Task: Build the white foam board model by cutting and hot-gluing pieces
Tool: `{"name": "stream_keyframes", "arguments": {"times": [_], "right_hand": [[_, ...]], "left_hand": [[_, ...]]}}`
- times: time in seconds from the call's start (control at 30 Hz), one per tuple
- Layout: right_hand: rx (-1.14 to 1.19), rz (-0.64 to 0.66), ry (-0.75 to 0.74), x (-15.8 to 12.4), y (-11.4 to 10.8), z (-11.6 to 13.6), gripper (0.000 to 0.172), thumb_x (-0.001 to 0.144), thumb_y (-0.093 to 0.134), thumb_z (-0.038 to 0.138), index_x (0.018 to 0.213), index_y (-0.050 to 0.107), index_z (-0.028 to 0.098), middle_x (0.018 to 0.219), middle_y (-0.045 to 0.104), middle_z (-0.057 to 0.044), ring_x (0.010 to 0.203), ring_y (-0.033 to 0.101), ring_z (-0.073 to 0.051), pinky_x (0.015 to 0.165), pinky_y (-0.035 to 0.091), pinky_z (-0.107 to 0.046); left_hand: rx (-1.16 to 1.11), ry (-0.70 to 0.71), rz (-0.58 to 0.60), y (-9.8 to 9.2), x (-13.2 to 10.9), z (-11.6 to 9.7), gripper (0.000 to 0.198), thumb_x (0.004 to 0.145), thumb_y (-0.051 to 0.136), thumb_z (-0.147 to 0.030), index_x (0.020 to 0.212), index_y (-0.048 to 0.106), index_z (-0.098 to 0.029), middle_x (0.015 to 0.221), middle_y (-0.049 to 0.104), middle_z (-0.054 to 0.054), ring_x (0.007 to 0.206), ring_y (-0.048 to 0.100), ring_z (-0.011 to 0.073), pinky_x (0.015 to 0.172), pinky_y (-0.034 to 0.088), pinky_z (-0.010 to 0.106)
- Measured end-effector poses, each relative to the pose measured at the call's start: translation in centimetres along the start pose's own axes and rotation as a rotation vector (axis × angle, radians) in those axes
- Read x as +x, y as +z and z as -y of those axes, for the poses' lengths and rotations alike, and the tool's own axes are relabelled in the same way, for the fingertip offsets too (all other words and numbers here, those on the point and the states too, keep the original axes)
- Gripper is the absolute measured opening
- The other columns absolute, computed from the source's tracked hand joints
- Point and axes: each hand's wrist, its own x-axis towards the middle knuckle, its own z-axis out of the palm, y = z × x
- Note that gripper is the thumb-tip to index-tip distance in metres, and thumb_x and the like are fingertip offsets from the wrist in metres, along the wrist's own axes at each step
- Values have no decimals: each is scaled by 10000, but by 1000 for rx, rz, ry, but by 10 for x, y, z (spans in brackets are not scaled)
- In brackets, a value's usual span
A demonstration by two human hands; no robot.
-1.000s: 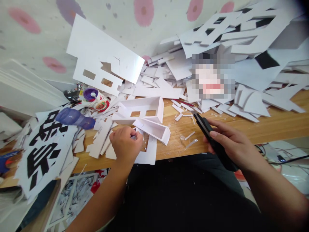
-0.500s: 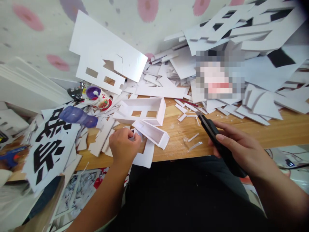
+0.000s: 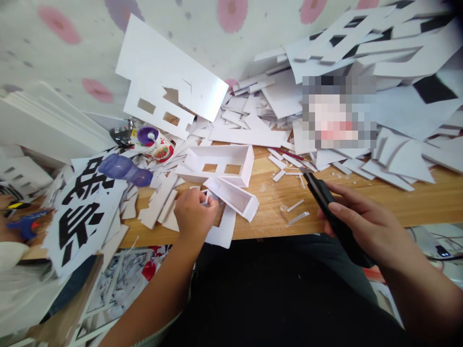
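Observation:
My left hand is closed, fingers curled inward, above the front edge of the wooden table. Something pale shows by its thumb, but I cannot make out what is held. Under and beside it lies a flat white foam board piece with a cut-out. To its right a narrow white open box rests at a slant. Behind that sits a larger white open box with two window holes. My right hand is wrapped round a black utility knife. Its blade points away from me over the table.
Foam board offcuts pile up along the wall. A purple bottle lies left, near a paper cup. Printed black characters on a sheet hang at the table's left edge. At far left is another person's white sleeve.
The whole view has shifted slightly, so the table and its things appear a little further right. Both hands keep nearly the same pose, the knife still in my right hand.

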Motion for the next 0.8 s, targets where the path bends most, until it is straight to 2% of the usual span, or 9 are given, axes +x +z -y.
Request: {"name": "stream_keyframes", "arguments": {"times": [0.23,0.47,0.57,0.7,0.8], "right_hand": [[-21,-6,-37,-3,3,1,599,811,651,489,1345,517,254,750,649,-13,500,584,-126,474,500,-260],[-105,60,-94,1,2,-1,603,830,605,494,1364,497,234,746,641,-8,503,586,-136,485,510,-277],[-303,72,-159,2,-1,2,565,844,577,472,1359,514,249,839,681,-32,592,621,-163,541,529,-302],[-745,8,-332,8,-9,7,547,835,558,437,1350,535,255,1081,702,-74,818,673,-244,701,546,-383],[-1089,-42,-463,20,-15,6,515,811,557,409,1300,582,251,1118,688,-94,885,675,-302,695,537,-410]], "left_hand": [[21,22,6,1,0,-1,197,675,551,-224,602,368,-240,558,558,-7,630,589,220,847,434,436],[12,66,26,-3,1,3,167,704,566,-258,598,442,-219,556,570,-23,598,574,194,873,407,432],[-38,137,28,-8,3,5,171,727,581,-252,596,478,-210,573,590,-16,611,580,190,851,420,411],[-170,228,-44,-20,7,16,155,799,579,-269,663,553,-199,636,629,6,671,601,201,782,454,377],[-296,259,-72,-28,10,31,90,835,557,-238,764,587,-192,770,666,33,782,619,208,789,475,363]]}}
